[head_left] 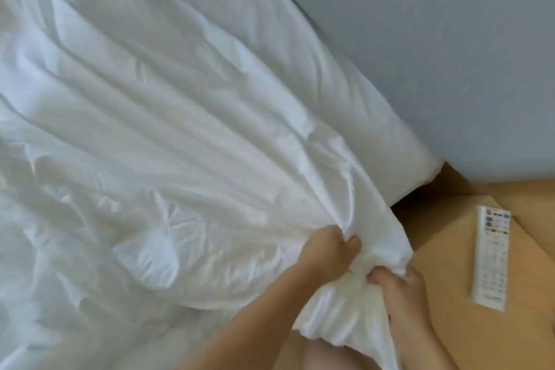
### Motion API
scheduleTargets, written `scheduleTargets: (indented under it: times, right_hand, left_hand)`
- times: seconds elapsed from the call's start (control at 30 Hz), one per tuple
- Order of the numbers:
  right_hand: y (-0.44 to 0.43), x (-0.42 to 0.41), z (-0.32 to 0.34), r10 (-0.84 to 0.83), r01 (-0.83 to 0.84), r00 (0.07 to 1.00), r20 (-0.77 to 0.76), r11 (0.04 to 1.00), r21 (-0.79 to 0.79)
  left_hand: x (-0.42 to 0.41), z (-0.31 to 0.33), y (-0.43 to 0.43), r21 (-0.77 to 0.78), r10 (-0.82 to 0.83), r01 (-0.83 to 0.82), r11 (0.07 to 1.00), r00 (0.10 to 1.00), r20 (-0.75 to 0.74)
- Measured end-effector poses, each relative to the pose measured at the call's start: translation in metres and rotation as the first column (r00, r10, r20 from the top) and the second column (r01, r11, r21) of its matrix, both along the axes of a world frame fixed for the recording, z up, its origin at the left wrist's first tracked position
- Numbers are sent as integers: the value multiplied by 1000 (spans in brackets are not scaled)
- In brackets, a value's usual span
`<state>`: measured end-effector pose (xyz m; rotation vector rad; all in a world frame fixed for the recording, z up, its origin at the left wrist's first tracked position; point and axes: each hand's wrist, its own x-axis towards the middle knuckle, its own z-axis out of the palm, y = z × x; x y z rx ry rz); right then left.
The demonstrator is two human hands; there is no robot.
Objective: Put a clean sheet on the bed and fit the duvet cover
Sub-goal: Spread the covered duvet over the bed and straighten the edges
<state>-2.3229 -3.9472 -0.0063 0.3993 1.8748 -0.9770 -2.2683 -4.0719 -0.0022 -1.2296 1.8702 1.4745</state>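
A white duvet in its cover (156,135) lies crumpled across the bed, filling the left and middle of the head view. Its near corner (354,303) bunches at the lower right, hanging past the bed's edge. My left hand (329,248) grips a fold of the cover just above that corner, fingers curled into the cloth. My right hand (402,282) pinches the corner from the right side, thumb on top. A white pillow or mattress edge (375,135) runs diagonally along the wall.
A pale grey wall (435,39) stands behind the bed at the upper right. A wooden bedside table (444,294) sits at the lower right with a white remote control (491,258) lying on it. A dark gap (414,198) separates bed and table.
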Motion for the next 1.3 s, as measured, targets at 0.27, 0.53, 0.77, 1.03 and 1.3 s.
scheduleTargets:
  times: [0.27, 0.53, 0.77, 1.03, 1.3]
  right_hand:
    - [-35, -18, -39, 528, -482, 836, -152, 837, 258]
    - [-180, 31, -33, 728, -768, 440, -526, 609, 199]
    - [-269, 72, -62, 795, -715, 219, -566, 525, 461]
    - [-254, 115, -4, 805, -855, 509, -304, 432, -287]
    - [-301, 72, -17, 721, -846, 461, -518, 533, -10]
  left_hand:
    - [7, -54, -86, -103, 173, -157, 982, 969, 174]
    - [89, -59, -208, -546, 356, -163, 822, 894, 271]
    - [102, -83, -269, -435, 462, -382, 816, 882, 91]
    - [125, -31, -267, 26, 807, -813, 581, 573, -144]
    - [217, 0, -259, -550, 809, -777, 306, 517, -279]
